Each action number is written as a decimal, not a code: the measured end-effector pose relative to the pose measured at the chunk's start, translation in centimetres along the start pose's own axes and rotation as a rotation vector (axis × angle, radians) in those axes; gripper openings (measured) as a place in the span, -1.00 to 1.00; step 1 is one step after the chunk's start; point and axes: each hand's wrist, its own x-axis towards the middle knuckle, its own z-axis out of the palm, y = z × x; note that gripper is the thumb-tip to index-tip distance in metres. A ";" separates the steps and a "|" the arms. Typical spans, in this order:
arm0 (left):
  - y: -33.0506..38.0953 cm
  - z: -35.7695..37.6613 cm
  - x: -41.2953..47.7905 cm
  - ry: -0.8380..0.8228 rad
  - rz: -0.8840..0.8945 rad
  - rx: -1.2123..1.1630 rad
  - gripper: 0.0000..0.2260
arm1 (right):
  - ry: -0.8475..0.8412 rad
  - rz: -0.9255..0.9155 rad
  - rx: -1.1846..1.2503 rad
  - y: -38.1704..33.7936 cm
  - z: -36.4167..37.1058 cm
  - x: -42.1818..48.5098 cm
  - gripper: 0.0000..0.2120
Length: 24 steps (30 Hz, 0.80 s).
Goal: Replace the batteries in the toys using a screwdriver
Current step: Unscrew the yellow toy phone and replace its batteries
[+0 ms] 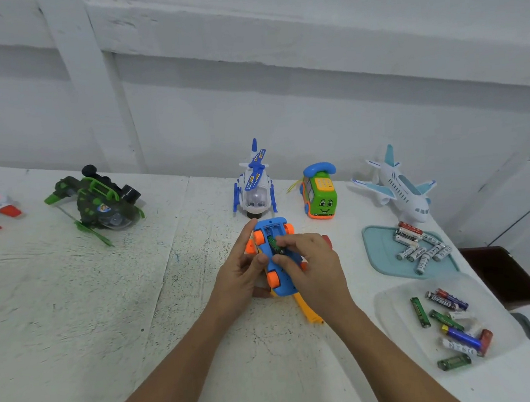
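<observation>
A blue toy car [276, 257] with orange wheels lies upside down in the middle of the white table, its battery bay uncovered. My left hand [241, 273] holds the car's left side, thumb on the blue underside, index finger stretched forward. My right hand [311, 267] reaches over the car and pinches a green battery [274, 245] in the bay. A yellow screwdriver [308, 309] lies on the table under my right wrist, partly hidden.
At the back stand a white-blue helicopter [254, 185], a green-orange phone car [320, 192], a white airplane [400, 189] and a dark green helicopter [100, 202]. A teal tray [380, 254] holds several white batteries. A clear lid [394, 305] holds several mixed batteries.
</observation>
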 end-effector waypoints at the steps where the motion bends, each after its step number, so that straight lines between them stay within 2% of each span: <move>1: 0.0 0.0 0.0 0.001 -0.006 0.001 -0.47 | -0.014 -0.009 -0.024 0.1 0.0 -0.1 -0.77; 7: -0.1 -0.2 -0.1 -0.014 0.010 -0.010 -0.31 | 0.052 -0.008 -0.019 0.2 0.2 -0.4 -0.82; 13: 0.2 0.0 -0.3 -0.025 -0.016 -0.048 -0.37 | 0.076 -0.088 -0.003 0.8 0.4 0.3 -0.82; 16: 0.3 -0.2 -0.2 -0.020 -0.019 -0.038 -0.25 | 0.068 -0.138 -0.009 1.3 0.4 0.3 -0.77; 20: 0.2 -0.1 -0.3 -0.024 -0.026 -0.029 -0.39 | 0.084 -0.236 -0.072 1.5 0.6 0.2 -0.64; 24: 0.2 -0.1 -0.2 -0.026 -0.004 0.031 -0.36 | 0.113 -0.283 -0.132 2.0 1.0 0.1 -0.66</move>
